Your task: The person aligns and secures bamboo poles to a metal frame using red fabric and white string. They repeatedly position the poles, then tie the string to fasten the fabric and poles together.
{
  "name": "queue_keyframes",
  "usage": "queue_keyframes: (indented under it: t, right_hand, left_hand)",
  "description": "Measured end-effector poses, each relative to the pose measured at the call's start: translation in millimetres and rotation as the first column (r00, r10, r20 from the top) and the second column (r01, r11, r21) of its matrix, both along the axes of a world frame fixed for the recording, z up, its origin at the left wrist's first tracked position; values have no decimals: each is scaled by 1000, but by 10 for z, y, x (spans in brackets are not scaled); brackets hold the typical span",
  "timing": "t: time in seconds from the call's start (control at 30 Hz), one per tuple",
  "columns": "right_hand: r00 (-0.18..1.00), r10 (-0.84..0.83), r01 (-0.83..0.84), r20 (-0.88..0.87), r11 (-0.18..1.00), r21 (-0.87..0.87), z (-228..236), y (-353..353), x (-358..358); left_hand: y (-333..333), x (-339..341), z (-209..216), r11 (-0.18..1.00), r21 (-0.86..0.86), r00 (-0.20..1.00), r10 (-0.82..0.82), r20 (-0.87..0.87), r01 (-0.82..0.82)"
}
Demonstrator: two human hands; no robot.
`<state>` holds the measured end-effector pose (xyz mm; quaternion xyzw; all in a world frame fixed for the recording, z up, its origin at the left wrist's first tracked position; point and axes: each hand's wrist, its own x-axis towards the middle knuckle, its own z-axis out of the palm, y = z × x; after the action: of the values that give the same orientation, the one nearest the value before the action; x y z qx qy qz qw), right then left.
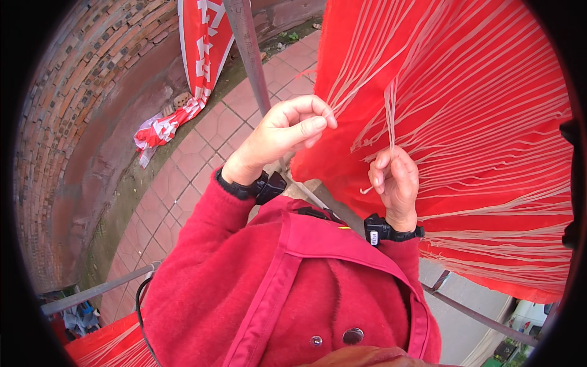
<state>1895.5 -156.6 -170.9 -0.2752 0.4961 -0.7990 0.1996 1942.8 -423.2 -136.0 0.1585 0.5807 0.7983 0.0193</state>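
My left hand (286,129) is closed, thumb and fingers curled together. A few pale strands (347,95) run down and gather at its fingertips. To its right, my right hand (396,183) pinches a thin bundle of pale strands (390,113) that hangs from above. A short curled end (366,190) pokes out beside its fingers. Behind both hands spreads a large red cloth (324,156), with many long pale strands (489,128) fanned in rows across it. Some strand ends hang loose between the hands.
A metal pole (249,55) rises left of the cloth; metal rails (92,293) flank me. A red and white printed banner (205,67) hangs crumpled by a curved brick wall (79,79). Pink paving tiles (177,174) lie below. More red cloth (116,342) shows at lower left.
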Motion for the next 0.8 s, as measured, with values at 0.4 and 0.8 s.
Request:
queue_keyframes:
  t: [0.4, 0.8]
  right_hand:
    - [995, -93, 97, -45, 992, 85, 33, -179, 171]
    - [975, -199, 211, -95, 968, 138, 29, -658, 365]
  left_hand:
    - [274, -81, -332, 893, -211, 917, 379, -123, -397]
    - [-41, -24, -232, 838, -295, 848, 313, -429, -459]
